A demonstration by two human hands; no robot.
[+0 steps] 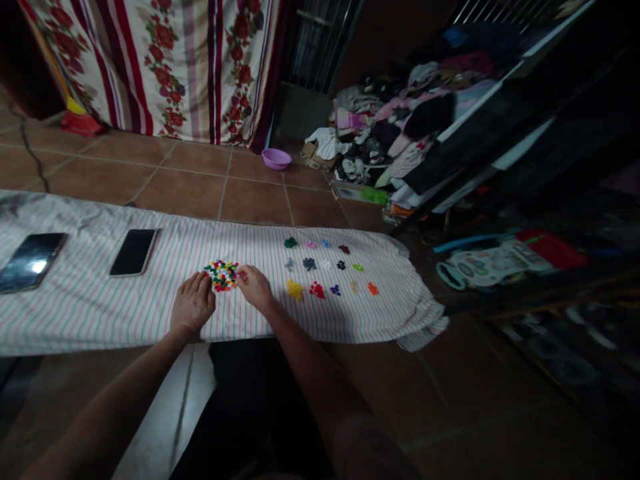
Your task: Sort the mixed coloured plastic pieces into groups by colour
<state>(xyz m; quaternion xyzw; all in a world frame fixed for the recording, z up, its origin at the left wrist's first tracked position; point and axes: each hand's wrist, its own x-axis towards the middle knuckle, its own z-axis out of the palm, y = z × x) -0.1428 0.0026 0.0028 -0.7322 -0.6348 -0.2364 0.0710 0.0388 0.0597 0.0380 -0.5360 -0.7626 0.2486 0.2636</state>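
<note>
Both hands flank the mixed pile of coloured pieces [223, 275] on the striped cloth [90, 313], with single-colour heaps [330, 270] in rows just right of them and a dark phone [133, 252] and a second phone [31, 260] further left. The left hand [193, 303] lies flat and loose at the pile's near-left edge, while the right hand [254, 287] curls at its right edge. Whether the right fingers pinch a piece cannot be told in the dim light.

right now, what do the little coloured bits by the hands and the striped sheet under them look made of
Coloured bits: probably plastic, going by the bright solid colours; too small to be sure. Striped sheet: woven cloth, matte, shown by its wrinkles and rumpled corner.
</note>
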